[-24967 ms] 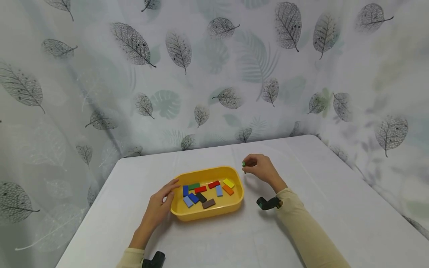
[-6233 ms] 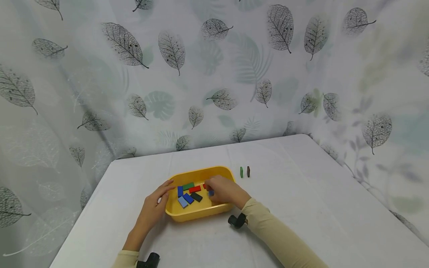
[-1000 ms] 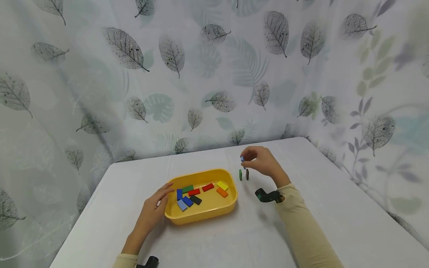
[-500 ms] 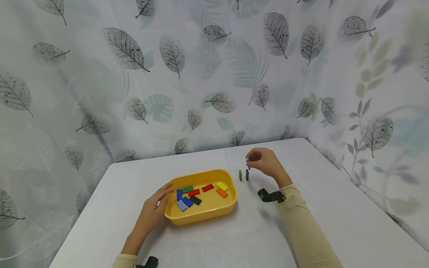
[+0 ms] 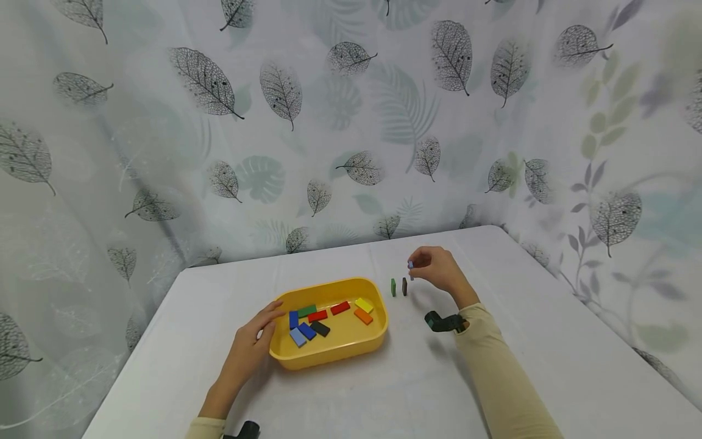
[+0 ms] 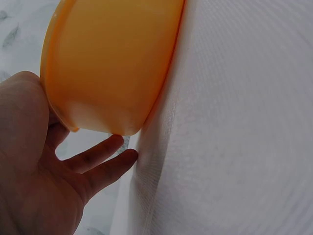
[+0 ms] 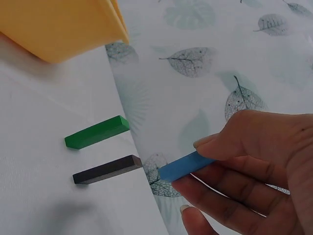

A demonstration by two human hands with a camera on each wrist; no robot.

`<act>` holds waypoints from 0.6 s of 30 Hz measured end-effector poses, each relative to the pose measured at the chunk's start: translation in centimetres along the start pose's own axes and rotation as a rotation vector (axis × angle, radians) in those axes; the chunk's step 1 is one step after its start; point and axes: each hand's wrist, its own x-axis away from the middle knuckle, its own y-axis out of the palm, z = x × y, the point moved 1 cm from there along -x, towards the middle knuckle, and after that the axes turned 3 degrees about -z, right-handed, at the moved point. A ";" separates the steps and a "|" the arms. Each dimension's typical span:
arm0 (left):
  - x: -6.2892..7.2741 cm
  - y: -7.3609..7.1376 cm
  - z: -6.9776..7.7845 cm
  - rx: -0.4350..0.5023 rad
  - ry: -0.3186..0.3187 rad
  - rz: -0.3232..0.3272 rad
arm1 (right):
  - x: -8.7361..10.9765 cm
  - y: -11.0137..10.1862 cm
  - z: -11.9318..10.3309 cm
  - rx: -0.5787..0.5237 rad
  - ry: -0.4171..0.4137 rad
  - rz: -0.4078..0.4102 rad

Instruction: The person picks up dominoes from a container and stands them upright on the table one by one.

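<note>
Grn blk (image 5: 393, 287), brn blk (image 5: 404, 286) btwn tray (image 5: 351, 335) & R hand (image 5: 437, 269)

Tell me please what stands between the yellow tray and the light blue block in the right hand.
The green block, then the brown block, both upright on the table; the head view shows this.

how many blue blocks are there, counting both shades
4. Two dark blue blocks and one light blue block lie near the left end of the yellow tray; the fourth block, light blue, is pinched in the right hand.
</note>
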 end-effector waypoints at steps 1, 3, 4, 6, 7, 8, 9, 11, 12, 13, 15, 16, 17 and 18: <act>0.0 0.0 0.0 0.000 0.000 -0.001 | 0.0 0.0 0.1 0.000 0.008 -0.002; 0.0 -0.1 0.0 -0.002 0.001 -0.001 | -0.1 0.0 0.4 0.004 0.025 -0.009; 0.0 -0.1 0.1 -0.002 0.001 -0.001 | -0.1 0.0 0.5 0.007 0.034 -0.013; 0.0 -0.1 0.1 -0.003 0.004 -0.001 | -0.1 0.1 0.7 0.010 0.046 -0.025; 0.0 -0.1 0.1 -0.003 0.006 -0.001 | -0.1 0.2 0.9 0.011 0.053 -0.030; 0.0 -0.1 0.1 -0.004 0.006 0.000 | -0.2 0.3 1.0 0.012 0.060 -0.035; 0.0 -0.1 0.1 -0.003 0.007 0.001 | -0.2 0.3 1.1 0.013 0.062 -0.042; 0.0 -0.1 0.1 -0.003 0.008 0.002 | -0.3 0.5 1.4 0.009 0.071 -0.052; 0.0 -0.1 0.1 -0.003 0.008 0.002 | -0.3 0.6 1.6 0.007 0.079 -0.055; -0.1 -0.1 0.1 -0.002 0.007 0.002 | -0.3 0.7 1.7 0.008 0.084 -0.059; -0.1 -0.1 0.1 -0.002 0.006 0.002 | -0.3 0.8 1.9 0.011 0.088 -0.067; 0.0 -0.1 0.1 -0.002 0.006 0.002 | -0.3 0.9 2.0 0.011 0.094 -0.066; 0.0 -0.1 0.1 -0.004 0.006 0.001 | -0.3 0.9 2.1 0.010 0.098 -0.065; 0.0 -0.1 0.0 -0.006 0.007 0.001 | -0.2 0.9 2.1 0.012 0.098 -0.067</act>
